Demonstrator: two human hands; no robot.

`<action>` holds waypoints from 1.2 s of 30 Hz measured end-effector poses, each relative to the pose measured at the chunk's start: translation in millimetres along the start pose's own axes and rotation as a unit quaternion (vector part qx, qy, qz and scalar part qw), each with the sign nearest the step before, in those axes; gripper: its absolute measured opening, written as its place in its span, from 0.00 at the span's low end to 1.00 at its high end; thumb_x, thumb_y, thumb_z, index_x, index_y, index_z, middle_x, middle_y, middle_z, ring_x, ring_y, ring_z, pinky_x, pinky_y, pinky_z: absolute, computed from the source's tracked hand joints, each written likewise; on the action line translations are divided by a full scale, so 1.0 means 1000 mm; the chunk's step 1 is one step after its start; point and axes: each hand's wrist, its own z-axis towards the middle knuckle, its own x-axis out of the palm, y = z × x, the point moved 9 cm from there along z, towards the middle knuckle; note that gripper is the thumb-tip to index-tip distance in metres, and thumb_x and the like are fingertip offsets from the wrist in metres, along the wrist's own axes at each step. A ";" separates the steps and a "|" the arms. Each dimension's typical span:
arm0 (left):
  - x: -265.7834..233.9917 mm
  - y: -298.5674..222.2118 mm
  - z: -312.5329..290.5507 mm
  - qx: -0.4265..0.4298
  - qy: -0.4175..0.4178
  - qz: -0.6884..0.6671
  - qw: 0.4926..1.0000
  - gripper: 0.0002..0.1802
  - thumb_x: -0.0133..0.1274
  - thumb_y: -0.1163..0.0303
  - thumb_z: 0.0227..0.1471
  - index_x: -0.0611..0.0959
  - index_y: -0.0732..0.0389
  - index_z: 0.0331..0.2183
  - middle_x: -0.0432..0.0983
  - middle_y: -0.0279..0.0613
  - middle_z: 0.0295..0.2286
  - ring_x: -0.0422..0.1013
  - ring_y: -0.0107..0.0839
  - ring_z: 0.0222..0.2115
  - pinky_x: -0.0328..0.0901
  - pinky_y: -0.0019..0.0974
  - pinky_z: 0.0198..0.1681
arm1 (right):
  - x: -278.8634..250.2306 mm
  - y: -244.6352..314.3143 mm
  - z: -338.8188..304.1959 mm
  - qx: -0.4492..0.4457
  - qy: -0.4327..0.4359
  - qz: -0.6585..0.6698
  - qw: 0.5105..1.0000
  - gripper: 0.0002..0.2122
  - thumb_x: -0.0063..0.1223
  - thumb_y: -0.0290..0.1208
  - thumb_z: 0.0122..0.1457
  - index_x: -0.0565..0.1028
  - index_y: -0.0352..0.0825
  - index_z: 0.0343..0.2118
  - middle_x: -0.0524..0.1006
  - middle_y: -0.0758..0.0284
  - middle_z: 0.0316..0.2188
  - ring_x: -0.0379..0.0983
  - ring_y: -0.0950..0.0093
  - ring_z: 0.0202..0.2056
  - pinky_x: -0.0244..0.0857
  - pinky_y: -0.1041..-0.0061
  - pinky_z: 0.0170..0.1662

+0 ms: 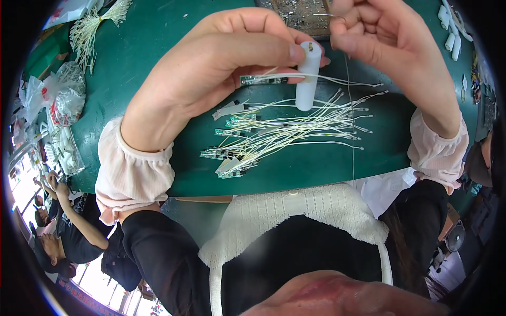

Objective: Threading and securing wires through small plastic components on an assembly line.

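My left hand (221, 63) grips a white plastic cylinder (307, 79) upright, together with a small green circuit board (261, 80) whose pale wires trail to the right. My right hand (385, 42) is closed, pinching a thin wire (329, 16) just above the cylinder's top end. Below both hands, a loose pile of small green circuit boards with white wires (284, 131) lies on the green table (153, 47).
A bundle of pale wires (97, 23) lies at the far left, next to plastic bags of parts (66, 97). White cylinders (450, 31) lie at the far right. A tray with metal debris (300, 16) sits behind my hands. Another person (63, 231) sits at lower left.
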 end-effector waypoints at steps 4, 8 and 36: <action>-0.001 -0.013 -0.001 0.075 0.002 -0.033 0.997 0.05 0.50 0.74 0.63 0.78 0.63 0.33 0.78 0.56 0.47 0.76 0.48 0.52 0.72 0.38 0.54 | -0.005 -0.002 -0.008 0.078 -0.064 0.044 0.994 0.06 0.54 0.21 0.67 0.67 0.30 0.40 0.78 0.65 0.26 0.70 0.85 0.23 0.65 0.87 0.27; -0.018 -0.008 0.008 -0.006 -0.057 -0.144 0.988 0.03 0.55 0.81 0.58 0.82 0.70 0.35 0.81 0.52 0.41 0.79 0.34 0.38 0.74 0.33 0.48 | -0.011 -0.005 0.000 -0.028 -0.025 0.049 0.998 0.07 0.52 0.26 0.69 0.66 0.31 0.41 0.75 0.69 0.21 0.66 0.86 0.19 0.57 0.87 0.23; -0.019 -0.030 0.031 0.148 0.102 -0.120 0.976 0.03 0.56 0.79 0.57 0.82 0.70 0.35 0.82 0.49 0.37 0.80 0.36 0.36 0.76 0.36 0.46 | -0.007 -0.006 0.011 -0.068 -0.039 0.098 0.992 0.07 0.51 0.30 0.70 0.67 0.33 0.42 0.74 0.72 0.21 0.66 0.87 0.20 0.53 0.88 0.21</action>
